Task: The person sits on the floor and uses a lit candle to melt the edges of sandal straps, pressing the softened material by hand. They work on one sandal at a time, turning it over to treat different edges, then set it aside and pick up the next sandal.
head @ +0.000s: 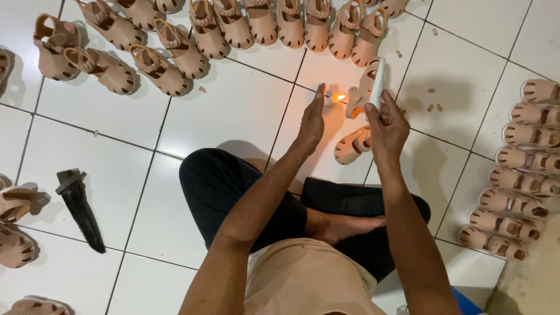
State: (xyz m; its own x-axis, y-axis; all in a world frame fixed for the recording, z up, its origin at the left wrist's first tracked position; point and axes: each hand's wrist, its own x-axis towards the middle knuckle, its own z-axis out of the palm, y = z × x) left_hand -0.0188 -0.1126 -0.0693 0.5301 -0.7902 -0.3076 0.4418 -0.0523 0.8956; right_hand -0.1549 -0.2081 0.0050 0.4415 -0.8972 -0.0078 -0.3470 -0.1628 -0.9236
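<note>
Right hand [386, 125] grips a white lighter [378, 84], possibly a sandal [360, 93] too; flame [338, 97] lit. Left hand [312, 119] flat, open, empty, shielding the flame. Another sandal [352, 146] lies below.

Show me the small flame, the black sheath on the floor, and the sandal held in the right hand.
Flame [339, 97], head view, its bright centre.
Black sheath [81, 209], head view, middle of its body.
Sandal [363, 93], head view, its strap side.
</note>
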